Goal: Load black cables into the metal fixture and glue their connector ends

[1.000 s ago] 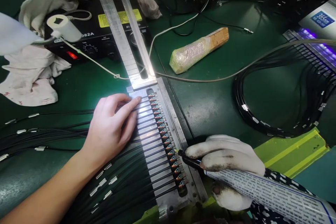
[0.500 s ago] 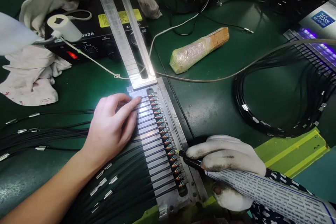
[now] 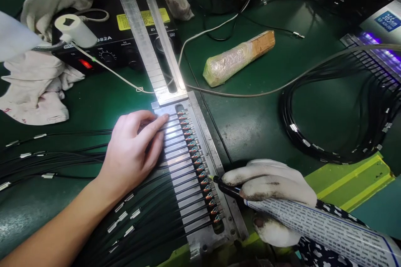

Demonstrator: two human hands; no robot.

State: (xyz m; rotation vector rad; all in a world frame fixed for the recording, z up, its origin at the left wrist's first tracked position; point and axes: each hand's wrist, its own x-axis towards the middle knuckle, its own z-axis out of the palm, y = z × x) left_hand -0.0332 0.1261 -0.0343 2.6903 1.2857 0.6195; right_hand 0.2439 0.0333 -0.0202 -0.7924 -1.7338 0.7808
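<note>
My bare left hand (image 3: 131, 146) rests on the left side of a slotted metal fixture (image 3: 180, 167). Its index finger is stretched out, the tip pressed beside the topmost black cable (image 3: 172, 114); the other fingers are partly curled. In a white, smudged glove, my right hand (image 3: 272, 187) grips a dispensing syringe (image 3: 313, 221) wrapped in a printed label. The syringe's black nozzle ends in a thin yellow-green tip (image 3: 211, 178), which is at or very near one of the small connectors (image 3: 205, 181) lined up along the slot. Whether the tip touches is unclear.
A black dispenser controller (image 3: 122, 46) stands behind, with white cloths around it. A wrapped block (image 3: 239, 58) lies at centre back. Coiled black cables (image 3: 288, 129) and a violet-lit curing lamp (image 3: 384, 29) are on the right. A work lamp (image 3: 19, 37) reaches in from the left.
The syringe tip has shifted very slightly upward along the connector row. My left hand stays in place on the fixture.
</note>
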